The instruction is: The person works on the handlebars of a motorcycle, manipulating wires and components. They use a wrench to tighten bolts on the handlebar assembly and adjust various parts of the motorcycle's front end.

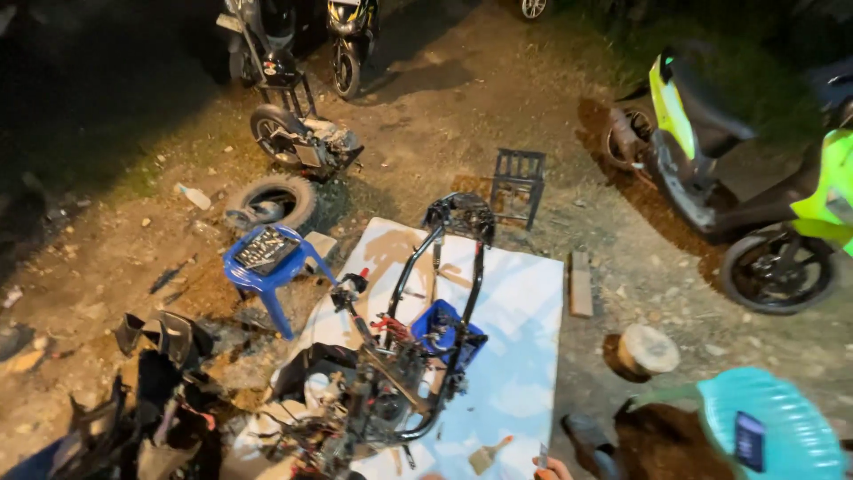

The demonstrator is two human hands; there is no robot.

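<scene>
A stripped scooter frame [418, 356], black tubing with wiring and red parts, lies on a white sheet [524, 356] spread over the dirt. A blue crate [444, 324] sits inside the frame. Only the fingertips of my right hand [553, 468] show at the bottom edge, pinching a small metal tool [542, 456]. A paintbrush [489, 455] lies on the sheet just left of that hand. My left hand is out of view.
A blue plastic stool [267, 262] carrying a tool tray stands left of the sheet, with a tyre [280, 200] and an engine with wheel [302, 138] behind. Black body panels [160, 391] lie at left. A green scooter [729, 178], metal stand [518, 182], stump [647, 348] and teal chair [773, 427] are at right.
</scene>
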